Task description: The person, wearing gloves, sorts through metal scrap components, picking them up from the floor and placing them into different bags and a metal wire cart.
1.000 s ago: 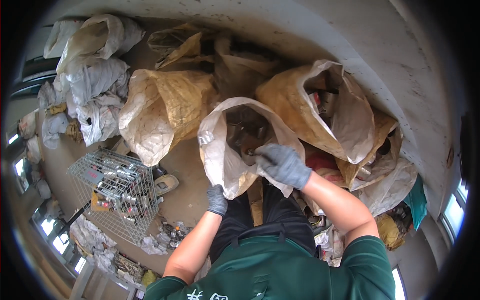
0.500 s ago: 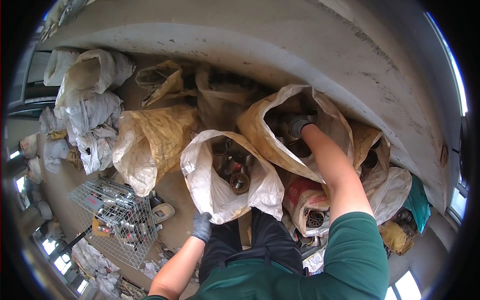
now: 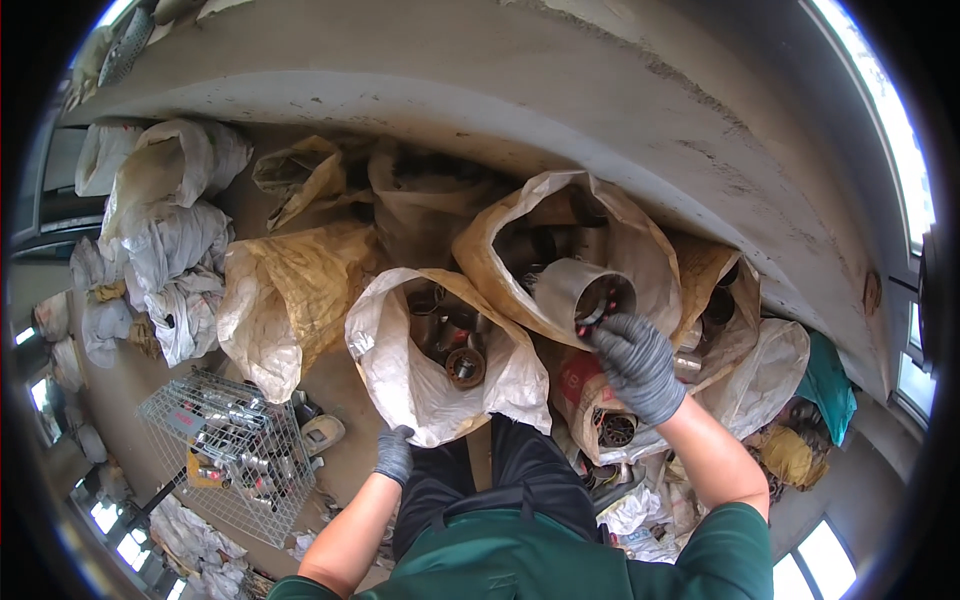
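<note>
My right hand [image 3: 640, 368], in a dark grey glove, grips the rim of a shiny metal cylinder [image 3: 561, 292], hollow with dark and red parts inside. The cylinder is tilted over the near edge of a large tan sack [image 3: 497, 246], where more metal cylinders lie. With my gloved left hand [image 3: 395, 455] I pinch the near left rim of a white woven sack [image 3: 385, 350]. That sack stands open in front of my legs. Inside are several metal pieces, among them one with a brown ring-shaped end [image 3: 465, 368].
A wire cage [image 3: 225, 455] full of small metal parts stands at the lower left. More sacks crowd around: a yellowish one [image 3: 300, 285], white ones [image 3: 180, 235] at far left, a red-marked one [image 3: 580, 385] at right. A wall [image 3: 520, 110] runs behind them.
My right hand has come up out of the large tan sack and toward me, bringing the metal cylinder to its rim. My left hand keeps hold of the white sack.
</note>
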Tool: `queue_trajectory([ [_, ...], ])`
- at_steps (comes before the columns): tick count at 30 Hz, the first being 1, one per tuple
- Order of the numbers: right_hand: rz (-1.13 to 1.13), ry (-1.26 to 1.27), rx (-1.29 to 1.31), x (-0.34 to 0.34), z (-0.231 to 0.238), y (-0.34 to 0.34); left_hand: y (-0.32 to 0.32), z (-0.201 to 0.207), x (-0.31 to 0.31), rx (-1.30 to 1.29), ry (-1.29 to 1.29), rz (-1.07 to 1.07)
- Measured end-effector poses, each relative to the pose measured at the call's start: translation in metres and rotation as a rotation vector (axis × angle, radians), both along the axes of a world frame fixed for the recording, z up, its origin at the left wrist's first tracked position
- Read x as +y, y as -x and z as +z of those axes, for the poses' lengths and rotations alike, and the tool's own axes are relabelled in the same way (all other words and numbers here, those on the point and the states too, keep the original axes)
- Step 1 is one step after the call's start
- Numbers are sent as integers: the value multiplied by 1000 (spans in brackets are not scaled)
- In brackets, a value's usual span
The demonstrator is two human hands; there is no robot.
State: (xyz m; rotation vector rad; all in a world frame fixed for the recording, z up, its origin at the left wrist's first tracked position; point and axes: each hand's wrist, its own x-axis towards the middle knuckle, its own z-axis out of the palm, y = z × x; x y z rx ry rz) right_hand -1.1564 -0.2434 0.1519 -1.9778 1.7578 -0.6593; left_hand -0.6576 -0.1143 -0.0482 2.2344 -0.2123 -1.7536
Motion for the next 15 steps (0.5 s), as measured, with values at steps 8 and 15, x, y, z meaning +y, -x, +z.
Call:
queue_trajectory([
  [8, 241, -529, -356, 27, -83, -154, 54, 54, -36, 21, 45, 195],
  [15, 228, -571, -112, 31, -214, -252, 57, 56, -44, -17, 43, 122],
])
